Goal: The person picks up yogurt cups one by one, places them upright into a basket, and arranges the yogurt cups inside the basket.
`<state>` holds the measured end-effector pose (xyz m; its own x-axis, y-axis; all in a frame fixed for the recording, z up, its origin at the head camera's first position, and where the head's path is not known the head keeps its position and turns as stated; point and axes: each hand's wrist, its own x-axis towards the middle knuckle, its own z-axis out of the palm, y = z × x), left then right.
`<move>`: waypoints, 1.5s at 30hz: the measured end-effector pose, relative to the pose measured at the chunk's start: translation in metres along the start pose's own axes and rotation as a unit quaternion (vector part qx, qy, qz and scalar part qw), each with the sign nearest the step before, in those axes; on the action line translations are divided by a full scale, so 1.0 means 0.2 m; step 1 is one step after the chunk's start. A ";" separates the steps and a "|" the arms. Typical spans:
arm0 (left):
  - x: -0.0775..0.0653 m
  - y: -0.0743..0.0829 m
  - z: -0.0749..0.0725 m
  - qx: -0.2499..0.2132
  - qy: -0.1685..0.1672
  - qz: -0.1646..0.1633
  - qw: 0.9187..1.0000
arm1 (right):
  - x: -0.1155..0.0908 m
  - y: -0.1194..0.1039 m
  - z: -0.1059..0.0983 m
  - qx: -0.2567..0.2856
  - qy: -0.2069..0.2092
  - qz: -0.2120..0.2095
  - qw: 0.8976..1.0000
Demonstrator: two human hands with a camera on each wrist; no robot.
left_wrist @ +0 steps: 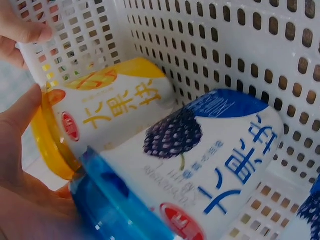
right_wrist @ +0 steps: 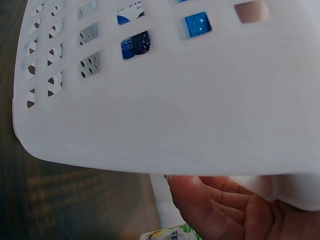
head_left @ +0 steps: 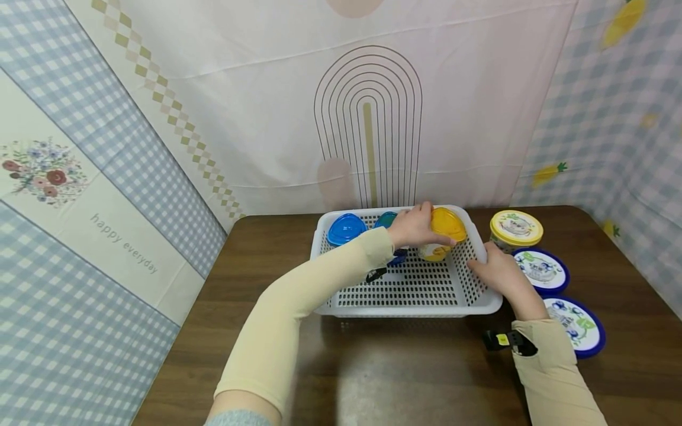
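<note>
A white plastic basket (head_left: pixel 405 311) with perforated walls stands on the table. My left hand (head_left: pixel 415 227) reaches into its back right part and holds a yellow-lidded tub (head_left: pixel 449 223) at the lid. In the left wrist view this tub lies tilted, its label showing yellow fruit pieces. Right beside it leans a blue-lidded tub (left_wrist: pixel 215 150) with a dark berry on its label. Another blue-lidded tub (head_left: pixel 346 228) sits in the back left corner. My right hand (head_left: pixel 499 273) grips the basket's right rim, its fingers partly hidden by the basket wall in the right wrist view.
Right of the basket stand a tub with a yellow lid (head_left: pixel 515 227) and two with dark-blue-rimmed lids, one in the middle (head_left: pixel 541 270) and one nearer (head_left: pixel 575 324), close to my right forearm. A patterned cloth (head_left: pixel 266 118) hangs behind the wooden table (head_left: pixel 256 266).
</note>
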<state>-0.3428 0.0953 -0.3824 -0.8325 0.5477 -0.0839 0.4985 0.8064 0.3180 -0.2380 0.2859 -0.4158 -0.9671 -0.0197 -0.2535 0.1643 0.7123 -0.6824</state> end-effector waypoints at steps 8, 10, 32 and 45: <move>0.00 -0.01 -0.03 0.029 -0.016 -0.006 0.999 | 0.00 0.00 -0.01 0.001 -0.003 0.003 1.000; 0.00 -0.01 -0.04 0.031 -0.017 -0.005 0.999 | 0.01 0.00 -0.01 0.002 -0.003 0.004 1.000; -0.01 0.00 -0.05 0.071 -0.016 -0.009 0.997 | 0.03 0.01 -0.02 -0.012 -0.001 -0.003 1.000; -0.01 -0.02 -0.02 0.065 -0.009 -0.006 0.998 | 0.04 0.01 -0.01 -0.034 0.011 -0.011 0.999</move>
<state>-0.3452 0.0900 -0.3797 -0.8344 0.5412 -0.1039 0.5173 0.8342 0.1912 -0.2465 0.2891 -0.4177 -0.9746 -0.0202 -0.2230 0.1305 0.7579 -0.6392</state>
